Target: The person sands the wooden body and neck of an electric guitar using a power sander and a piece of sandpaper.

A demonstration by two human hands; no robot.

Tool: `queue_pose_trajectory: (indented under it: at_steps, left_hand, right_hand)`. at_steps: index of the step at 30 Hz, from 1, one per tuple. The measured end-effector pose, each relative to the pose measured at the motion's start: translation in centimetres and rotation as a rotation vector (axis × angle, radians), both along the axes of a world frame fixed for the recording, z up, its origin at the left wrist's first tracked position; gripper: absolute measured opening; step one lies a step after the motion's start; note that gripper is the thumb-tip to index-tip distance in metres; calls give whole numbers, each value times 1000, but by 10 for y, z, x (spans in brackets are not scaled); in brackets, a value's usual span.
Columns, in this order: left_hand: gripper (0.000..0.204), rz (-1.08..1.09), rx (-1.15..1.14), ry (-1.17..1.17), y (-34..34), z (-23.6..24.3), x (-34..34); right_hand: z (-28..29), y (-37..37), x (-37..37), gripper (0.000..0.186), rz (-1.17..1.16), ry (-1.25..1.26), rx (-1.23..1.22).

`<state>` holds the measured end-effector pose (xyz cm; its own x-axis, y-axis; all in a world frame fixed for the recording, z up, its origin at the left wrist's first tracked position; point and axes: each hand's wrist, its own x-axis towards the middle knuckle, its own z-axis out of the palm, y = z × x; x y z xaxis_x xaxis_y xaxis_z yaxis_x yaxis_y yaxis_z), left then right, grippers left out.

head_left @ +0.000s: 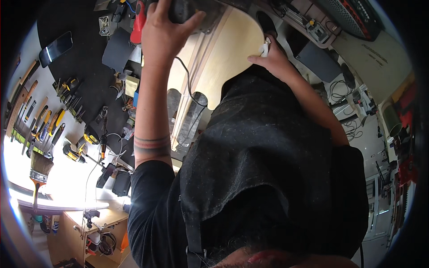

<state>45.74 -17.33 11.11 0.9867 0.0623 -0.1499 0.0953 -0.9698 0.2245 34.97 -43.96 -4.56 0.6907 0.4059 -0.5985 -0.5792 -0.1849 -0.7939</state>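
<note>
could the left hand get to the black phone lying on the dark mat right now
Probably not at once: the left hand grips a dark power tool on the pale wooden board. The black phone lies uncovered far to its left.
</note>
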Motion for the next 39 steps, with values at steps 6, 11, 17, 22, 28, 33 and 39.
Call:
queue_pose_trajectory:
  at_steps: [6, 11, 17, 22, 28, 33, 39]
  left_hand:
    - [86, 80, -56, 17, -14, 5, 10]
    - [86, -90, -145, 98, -20, 6, -5]
    - [81, 60, -224, 4, 5, 3, 3]
    - [79, 122, -289, 81, -18, 12, 11]
    - [81, -45, -260, 89, -28, 13, 4]
    - [81, 73, -129, 23, 8, 5, 9]
    - [79, 122, -196, 39, -13, 6, 14]
  right_hand:
    - [-13, 4, -7, 78, 35, -77, -41]
    - [-24, 6, -17, 75, -18, -88, 9]
    - [-12, 7, -11, 75, -23, -106, 20]
    - [-14, 9, -9, 74, 3, -114, -14]
    - [-10, 8, -9, 73, -27, -55, 53]
    - [-9, 7, -10, 72, -13, -29, 50]
    - [-10, 9, -12, 72, -22, -83, 30]
